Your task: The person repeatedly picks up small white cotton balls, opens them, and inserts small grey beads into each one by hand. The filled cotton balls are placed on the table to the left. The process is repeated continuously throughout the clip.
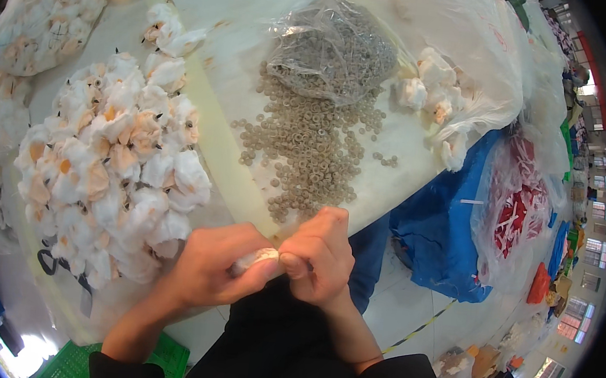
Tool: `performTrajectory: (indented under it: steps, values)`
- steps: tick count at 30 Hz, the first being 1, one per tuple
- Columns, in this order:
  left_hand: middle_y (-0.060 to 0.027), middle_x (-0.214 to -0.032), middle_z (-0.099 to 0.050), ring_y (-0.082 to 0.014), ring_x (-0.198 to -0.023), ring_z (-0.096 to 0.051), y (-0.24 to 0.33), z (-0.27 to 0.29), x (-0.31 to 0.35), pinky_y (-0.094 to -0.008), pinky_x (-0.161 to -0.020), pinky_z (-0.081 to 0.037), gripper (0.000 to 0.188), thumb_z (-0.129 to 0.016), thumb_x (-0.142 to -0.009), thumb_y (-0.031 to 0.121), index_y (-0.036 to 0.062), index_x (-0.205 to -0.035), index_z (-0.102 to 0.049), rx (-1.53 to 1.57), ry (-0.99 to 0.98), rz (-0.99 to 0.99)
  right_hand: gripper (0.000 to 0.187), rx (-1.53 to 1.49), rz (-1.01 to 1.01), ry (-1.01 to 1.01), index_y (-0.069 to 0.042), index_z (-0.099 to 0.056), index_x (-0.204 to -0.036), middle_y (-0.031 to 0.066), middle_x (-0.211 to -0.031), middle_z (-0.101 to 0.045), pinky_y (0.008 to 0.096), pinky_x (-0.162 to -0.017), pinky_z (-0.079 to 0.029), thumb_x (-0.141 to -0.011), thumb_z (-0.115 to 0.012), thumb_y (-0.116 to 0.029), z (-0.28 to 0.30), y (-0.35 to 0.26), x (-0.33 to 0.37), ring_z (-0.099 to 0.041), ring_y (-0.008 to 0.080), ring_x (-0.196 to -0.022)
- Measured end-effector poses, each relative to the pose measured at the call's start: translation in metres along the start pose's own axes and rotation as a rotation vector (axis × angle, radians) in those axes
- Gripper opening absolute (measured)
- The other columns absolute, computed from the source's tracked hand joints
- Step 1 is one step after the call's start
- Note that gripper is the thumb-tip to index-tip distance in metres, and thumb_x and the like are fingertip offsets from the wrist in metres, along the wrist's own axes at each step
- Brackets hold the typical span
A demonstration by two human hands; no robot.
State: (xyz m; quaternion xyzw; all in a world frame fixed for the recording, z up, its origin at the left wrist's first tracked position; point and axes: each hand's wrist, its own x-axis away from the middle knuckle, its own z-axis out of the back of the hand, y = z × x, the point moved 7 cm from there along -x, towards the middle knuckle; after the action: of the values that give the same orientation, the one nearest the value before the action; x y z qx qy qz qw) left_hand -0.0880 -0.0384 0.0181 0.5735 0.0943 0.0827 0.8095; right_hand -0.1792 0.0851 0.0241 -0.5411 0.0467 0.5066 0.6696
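Note:
My left hand point(220, 263) is closed around a small white fluffy piece point(257, 259) with a cream patch, mostly hidden by the fingers. Against its edge, my right hand point(318, 255) makes a pinch with thumb and bent fingers; what lies between them is too small or hidden to make out. Both hands meet at the near edge of the table. Just beyond them spreads a heap of small grey translucent ring-shaped washers point(315, 146), spilling from a clear plastic bag point(333, 44). Left of my hands is a big pile of white and peach plush pieces point(114, 162), some with dark pegs sticking out.
Full clear bags of plush pieces point(52, 11) stand at the far left. A black-handled tool point(52, 261) lies by the pile. More white pieces point(436, 85) rest in a plastic sheet at right. Beside the table are a blue sack point(439, 225) and a green crate point(167, 359).

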Motion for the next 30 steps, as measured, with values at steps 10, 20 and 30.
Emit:
performTrajectory:
  steps: [10, 20, 30]
  values:
    - [-0.0089, -0.068, -0.058, -0.0255, -0.054, -0.057, -0.007, 0.003, 0.001, -0.0352, -0.050, -0.045, 0.011, -0.074, -0.073, 0.005, 0.0028, -0.084, -0.070, -0.053, 0.147, 0.005, 0.022, 0.091, 0.005, -0.023, -0.009, -0.067, -0.086, 0.0020, -0.078, -0.061, 0.0371, -0.068, -0.043, -0.098, -0.071, -0.027, -0.013, 0.004, 0.006, -0.057, 0.0213, -0.068]
    - [-0.0081, -0.065, -0.056, -0.0204, -0.051, -0.054, -0.015, 0.005, 0.006, -0.0321, -0.050, -0.042, 0.006, -0.071, -0.076, 0.002, 0.0002, -0.082, -0.069, 0.014, 0.279, 0.013, 0.008, -0.024, -0.121, 0.120, -0.004, -0.075, -0.096, 0.0033, -0.076, -0.067, 0.0323, -0.061, -0.050, -0.092, -0.073, -0.011, 0.000, 0.014, 0.012, -0.062, 0.0221, -0.063]
    - [-0.0036, -0.064, -0.058, -0.0096, -0.055, -0.050, -0.024, 0.011, 0.013, -0.0269, -0.052, -0.039, 0.009, -0.066, -0.087, 0.004, -0.0013, -0.080, -0.065, 0.148, 0.344, 0.103, 0.018, 0.236, -0.139, -0.036, -0.010, -0.075, -0.096, 0.0021, -0.086, -0.069, 0.0344, -0.072, -0.042, -0.079, -0.082, -0.009, 0.020, 0.023, 0.012, -0.060, 0.0209, -0.075]
